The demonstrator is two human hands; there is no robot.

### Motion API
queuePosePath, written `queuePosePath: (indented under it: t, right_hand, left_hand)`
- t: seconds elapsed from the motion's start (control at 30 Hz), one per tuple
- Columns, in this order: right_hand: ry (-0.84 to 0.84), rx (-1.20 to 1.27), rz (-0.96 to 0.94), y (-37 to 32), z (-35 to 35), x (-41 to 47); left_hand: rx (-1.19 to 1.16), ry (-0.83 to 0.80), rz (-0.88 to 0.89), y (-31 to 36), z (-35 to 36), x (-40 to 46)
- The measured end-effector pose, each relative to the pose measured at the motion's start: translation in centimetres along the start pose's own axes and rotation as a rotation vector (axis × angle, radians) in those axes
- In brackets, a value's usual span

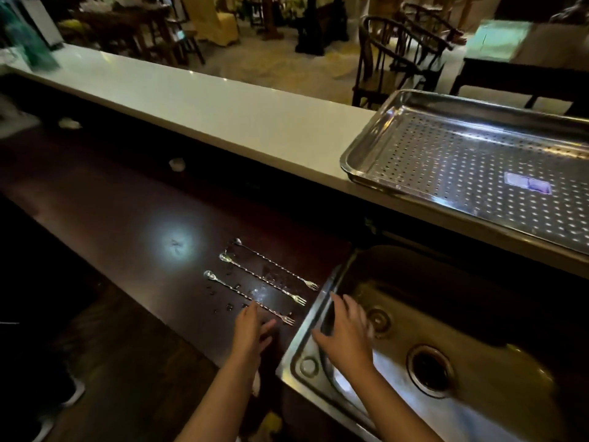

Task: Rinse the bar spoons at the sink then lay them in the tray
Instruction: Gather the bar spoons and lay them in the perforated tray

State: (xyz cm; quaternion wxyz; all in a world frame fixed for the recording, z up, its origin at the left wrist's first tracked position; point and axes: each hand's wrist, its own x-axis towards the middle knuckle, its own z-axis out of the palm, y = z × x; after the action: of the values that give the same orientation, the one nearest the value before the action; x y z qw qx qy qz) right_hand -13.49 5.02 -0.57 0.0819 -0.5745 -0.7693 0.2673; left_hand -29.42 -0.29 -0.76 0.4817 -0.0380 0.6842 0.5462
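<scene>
Three long twisted bar spoons lie side by side on the dark counter: the near spoon (229, 287), the middle spoon (264, 280) and the far spoon (277, 265). Each has a small bowl at the left end and a fork at the right end. Water drops dot the counter around them. My left hand (253, 330) hovers open, fingertips at the near spoon's shaft. My right hand (345, 333) is open over the left rim of the steel sink (478, 314). The perforated steel tray (360, 154) sits on the white bar top at the upper right.
The sink's drain (430, 368) is to the right of my right hand. A white bar top (207, 100) runs behind the dark counter. Two small pale objects (177, 164) lie further left on the counter. Chairs and tables stand beyond the bar.
</scene>
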Motion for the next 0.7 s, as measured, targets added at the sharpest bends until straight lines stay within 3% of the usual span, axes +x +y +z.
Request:
queuePosePath:
  t: [0.17,0.4,0.7]
  right_hand:
    - [-0.128,-0.076,-0.045,-4.1,2.7,4.7]
    - [-0.285,-0.259,-0.019,-7.6,5.9,9.2]
    - [-0.201,-0.256,0.055,-7.7,6.6,10.0]
  left_hand:
    - [-0.088,0.028,-0.16,2.9,-2.3,3.2]
    - [-0.101,-0.124,-0.276,5.8,-3.4,7.1]
    - [-0.002,-0.221,-0.358,7.4,-3.3,9.4]
